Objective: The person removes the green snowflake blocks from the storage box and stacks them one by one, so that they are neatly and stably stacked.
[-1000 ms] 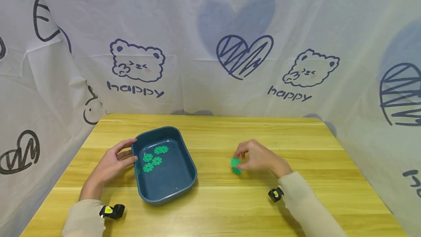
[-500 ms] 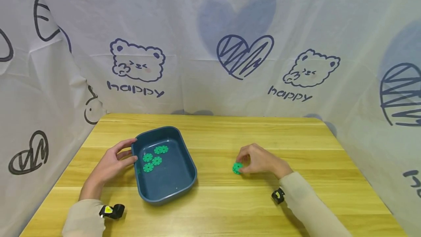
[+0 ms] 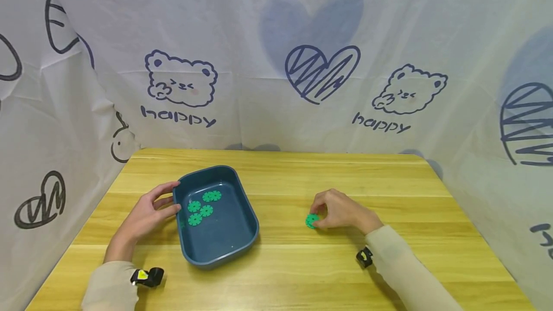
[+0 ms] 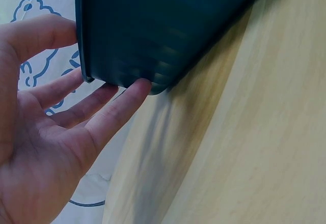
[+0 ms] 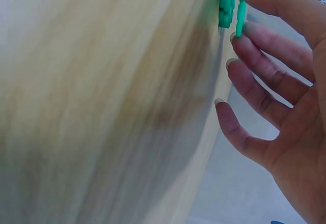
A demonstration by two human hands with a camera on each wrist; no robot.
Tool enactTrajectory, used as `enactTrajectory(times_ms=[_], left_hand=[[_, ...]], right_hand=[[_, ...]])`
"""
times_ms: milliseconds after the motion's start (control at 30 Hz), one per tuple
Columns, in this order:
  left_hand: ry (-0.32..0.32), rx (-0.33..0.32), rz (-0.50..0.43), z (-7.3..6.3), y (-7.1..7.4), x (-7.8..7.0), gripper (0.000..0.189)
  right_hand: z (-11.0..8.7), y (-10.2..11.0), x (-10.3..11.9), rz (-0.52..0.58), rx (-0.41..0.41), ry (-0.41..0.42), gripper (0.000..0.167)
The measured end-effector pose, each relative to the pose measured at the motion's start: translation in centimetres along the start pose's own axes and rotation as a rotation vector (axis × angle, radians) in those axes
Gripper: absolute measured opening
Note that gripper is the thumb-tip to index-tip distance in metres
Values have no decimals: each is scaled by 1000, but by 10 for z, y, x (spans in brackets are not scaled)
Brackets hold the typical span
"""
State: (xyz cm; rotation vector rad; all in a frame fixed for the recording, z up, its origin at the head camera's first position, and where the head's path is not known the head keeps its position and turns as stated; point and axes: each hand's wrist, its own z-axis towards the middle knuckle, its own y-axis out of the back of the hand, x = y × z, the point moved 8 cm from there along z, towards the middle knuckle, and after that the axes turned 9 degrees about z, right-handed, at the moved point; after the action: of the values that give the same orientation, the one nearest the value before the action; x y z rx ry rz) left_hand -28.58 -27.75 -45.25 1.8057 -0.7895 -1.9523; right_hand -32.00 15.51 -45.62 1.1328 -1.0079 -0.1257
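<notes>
White cloth [image 3: 259, 18] printed with bears and hearts fills the upper half of the frame before me, and below it a yellowish wooden surface [image 3: 302, 272] spreads out. Left of centre on it stands a dark blue tray [image 3: 222, 239]. Two pale sleeves [image 3: 406, 268] come in from the bottom edge.

At the tray's left side is the left hand [image 3: 149, 210], its fingers spread and mostly straight, touching the rim and outer wall. Right of centre, well apart from the tray, the right hand [image 3: 341, 209] has thumb and fingertips pinched on a thin green disc [image 5: 240, 15]. Just beside that disc, seen from the right wrist, is a thicker green piece [image 5: 227, 2], perhaps several discs together; I can't count them.

Five notched discs [image 3: 195, 219], green too, lie in the tray's upper left part, two overlapping. I'd judge the work partly done: those five are inside, while the pinched disc and its thicker neighbour are outside, at right of centre, and seem to be what remains.
</notes>
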Motion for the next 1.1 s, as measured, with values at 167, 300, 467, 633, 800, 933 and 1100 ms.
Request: enactTrajectory(times_ms=[167, 300, 467, 633, 800, 933, 1100], left_hand=[[4, 0, 4, 0, 0, -1, 69], [3, 1, 6, 0, 0, -1, 69], [5, 2, 3, 0, 0, -1, 70], [4, 1, 6, 0, 0, 0, 69], [-3, 0, 3, 1, 0, 0, 69], [1, 3, -2, 0, 0, 0, 69], [9, 6, -2, 0, -1, 1, 70]], right_hand=[[0, -1, 3, -36, 3, -6, 15], [0, -2, 4, -68, -3, -6, 14], [0, -3, 5, -91, -12, -13, 14], [0, -3, 5, -99, -14, -15, 12], [-1, -3, 5, -93, -12, -19, 12], [-2, -3, 4, -85, -15, -25, 13], [-3, -3, 3, -75, -15, -30, 14]])
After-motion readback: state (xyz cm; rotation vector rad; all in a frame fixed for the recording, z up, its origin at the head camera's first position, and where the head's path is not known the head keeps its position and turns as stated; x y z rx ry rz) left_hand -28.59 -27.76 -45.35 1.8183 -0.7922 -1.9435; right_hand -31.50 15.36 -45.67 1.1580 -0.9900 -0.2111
